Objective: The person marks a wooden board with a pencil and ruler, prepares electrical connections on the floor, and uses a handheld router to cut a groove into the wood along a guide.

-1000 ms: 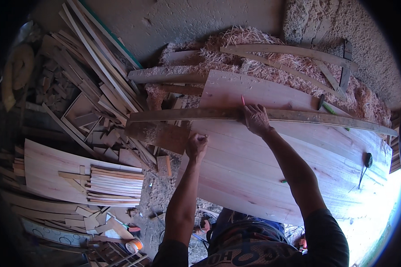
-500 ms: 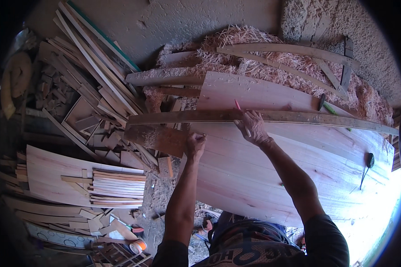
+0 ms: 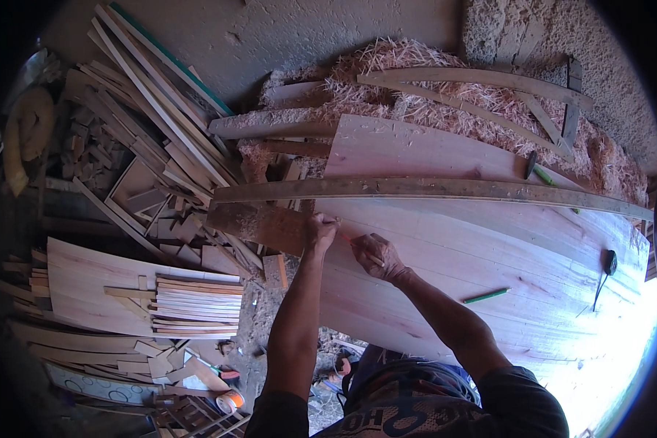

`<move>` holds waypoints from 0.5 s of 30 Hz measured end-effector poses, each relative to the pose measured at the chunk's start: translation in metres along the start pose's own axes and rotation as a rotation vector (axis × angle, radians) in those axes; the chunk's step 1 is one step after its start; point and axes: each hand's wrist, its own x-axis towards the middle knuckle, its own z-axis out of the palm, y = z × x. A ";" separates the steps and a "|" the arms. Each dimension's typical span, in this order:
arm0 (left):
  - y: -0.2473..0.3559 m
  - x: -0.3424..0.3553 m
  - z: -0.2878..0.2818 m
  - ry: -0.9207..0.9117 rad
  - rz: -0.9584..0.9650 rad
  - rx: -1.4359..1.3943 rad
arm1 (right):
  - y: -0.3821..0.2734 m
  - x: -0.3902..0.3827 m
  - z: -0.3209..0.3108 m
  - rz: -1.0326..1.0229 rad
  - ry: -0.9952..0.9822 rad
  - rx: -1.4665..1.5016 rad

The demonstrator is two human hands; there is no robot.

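Observation:
A wide pale wooden panel (image 3: 416, 314) made of joined boards lies under both hands. At its left edge my left hand (image 3: 321, 232) is closed in a pinch, and what its fingers hold is too small to make out. Just to the right, my right hand (image 3: 378, 257) is closed around a slim red pencil (image 3: 347, 238), its end directed at my left hand. Beyond both hands, a long wooden batten (image 3: 416, 188) stretches across the panel. A green pencil (image 3: 487, 296) rests on the panel, right of my right forearm.
A black tape measure (image 3: 610, 261) and a green-handled hammer (image 3: 539, 172) lie on the panel's right part. Behind it sit heaped wood shavings (image 3: 387, 66) and a curved wooden frame (image 3: 482, 76). Stacked strips (image 3: 197, 306) and offcuts (image 3: 87, 153) crowd the left.
My right hand has left the batten and come nearer and leftward, close to my left hand, turning the red pencil to the left. The green pencil is now uncovered. My left hand stays put.

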 end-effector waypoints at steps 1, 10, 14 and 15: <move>0.002 0.000 0.000 -0.002 -0.013 -0.008 | 0.000 0.001 0.001 -0.043 0.009 -0.021; -0.006 0.004 -0.002 0.005 0.001 0.070 | -0.002 0.005 0.003 -0.040 -0.086 -0.100; -0.003 0.002 -0.002 0.003 -0.004 0.079 | -0.003 0.006 0.004 -0.028 -0.085 -0.107; -0.003 0.002 -0.002 0.003 0.010 0.082 | -0.003 0.006 0.005 -0.018 -0.091 -0.107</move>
